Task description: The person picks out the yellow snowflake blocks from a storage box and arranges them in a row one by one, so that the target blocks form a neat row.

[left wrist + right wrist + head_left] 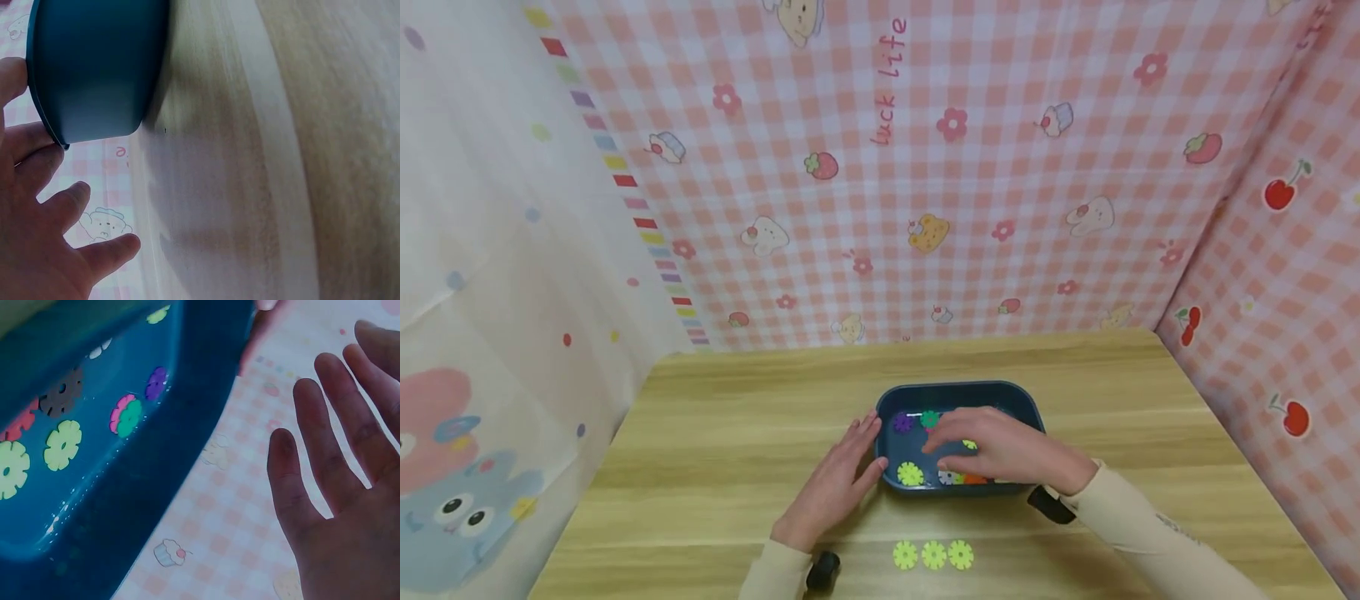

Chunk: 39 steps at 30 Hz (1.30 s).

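Observation:
A dark blue plastic bin point(962, 393) stands on the table with several notched, flower-shaped plastic discs inside. Among them are a purple disc point(902, 422), a green disc point(929, 419) and a yellow-green disc point(910, 474). In the right wrist view a grey disc point(61, 392) and a pink disc point(119, 414) also show. My left hand point(831, 493) touches the bin's left side with extended fingers. Above the bin is my right hand point(1000, 448), its fingers spread apart and holding nothing in the right wrist view. It hides part of the bin's contents in the head view.
Three yellow-green discs, the middle one point(934, 555) among them, lie in a row on the wooden table point(737, 433) in front of the bin. A pink checked cloth point(880, 208) hangs behind the table, with more cloth at both sides.

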Motion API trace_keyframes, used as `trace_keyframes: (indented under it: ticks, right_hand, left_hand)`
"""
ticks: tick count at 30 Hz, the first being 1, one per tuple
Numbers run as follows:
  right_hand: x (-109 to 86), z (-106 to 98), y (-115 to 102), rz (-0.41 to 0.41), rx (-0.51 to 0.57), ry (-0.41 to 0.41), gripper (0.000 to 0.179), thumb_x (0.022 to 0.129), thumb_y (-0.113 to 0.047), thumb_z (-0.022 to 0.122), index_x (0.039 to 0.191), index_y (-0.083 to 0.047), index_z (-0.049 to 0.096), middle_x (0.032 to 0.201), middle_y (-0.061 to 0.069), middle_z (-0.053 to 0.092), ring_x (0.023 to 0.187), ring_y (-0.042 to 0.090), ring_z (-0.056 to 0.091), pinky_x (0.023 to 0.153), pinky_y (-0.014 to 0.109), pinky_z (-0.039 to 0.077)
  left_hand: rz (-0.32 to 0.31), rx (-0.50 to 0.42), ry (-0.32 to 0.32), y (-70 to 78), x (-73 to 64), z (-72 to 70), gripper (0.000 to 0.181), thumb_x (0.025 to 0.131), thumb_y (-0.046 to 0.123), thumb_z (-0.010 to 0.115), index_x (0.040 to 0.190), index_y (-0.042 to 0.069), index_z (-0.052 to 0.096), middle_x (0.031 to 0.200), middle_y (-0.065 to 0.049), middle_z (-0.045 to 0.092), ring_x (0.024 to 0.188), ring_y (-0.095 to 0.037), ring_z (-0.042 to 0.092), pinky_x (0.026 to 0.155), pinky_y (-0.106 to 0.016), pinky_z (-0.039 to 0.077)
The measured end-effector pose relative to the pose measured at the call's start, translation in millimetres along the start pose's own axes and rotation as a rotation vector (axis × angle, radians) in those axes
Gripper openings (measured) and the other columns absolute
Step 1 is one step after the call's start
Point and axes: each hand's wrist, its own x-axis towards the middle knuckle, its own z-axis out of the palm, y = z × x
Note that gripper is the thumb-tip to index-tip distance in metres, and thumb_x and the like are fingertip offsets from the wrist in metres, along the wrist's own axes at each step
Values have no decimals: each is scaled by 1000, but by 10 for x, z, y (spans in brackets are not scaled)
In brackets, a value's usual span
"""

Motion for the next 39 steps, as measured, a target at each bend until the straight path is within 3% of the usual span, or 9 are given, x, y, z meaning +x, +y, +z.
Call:
trace_keyframes:
  ticks: [10,20,27,33,39]
  right_hand:
    - [370,105,273,79,-1,-181,25,99,-28,73,122,-17,75,125,-9,70,123,16,62,109,44,50]
    - [634,348,417,46,47,-286,26,96,-24,77,120,-14,76,119,-8,71,113,7,64,105,33,53]
    - [779,505,423,81,31,-380,29,94,-29,79,120,-17,76,117,-9,72,106,4,64,103,29,53]
    - [825,616,446,92,-20,-401,31,89,-29,85,116,-17,77,113,-12,68,104,2,59,101,26,52]
    - [787,601,540,82,-37,-383,21,91,-19,82,111,-18,77,107,-11,66,94,2,57,93,24,54]
  left_hand:
    - [13,-15,-4,-5,-15,-10,61,110,37,52,163,12,34,171,-1,23,156,-34,23,122,-60,27]
    - [30,-29,10,-42,-21,49,62,110,39,50,163,10,34,171,-2,24,156,-34,24,122,-57,28]
    - [19,-22,-7,-32,-11,33,63,110,44,47,163,13,34,171,2,22,157,-31,21,123,-57,27]
    - [35,-22,-3,-21,-6,28,63,110,45,46,163,13,33,172,4,21,156,-32,22,122,-58,29]
    - [32,-27,-3,-7,-14,15,63,110,43,47,163,12,34,171,3,22,156,-33,23,123,-57,28]
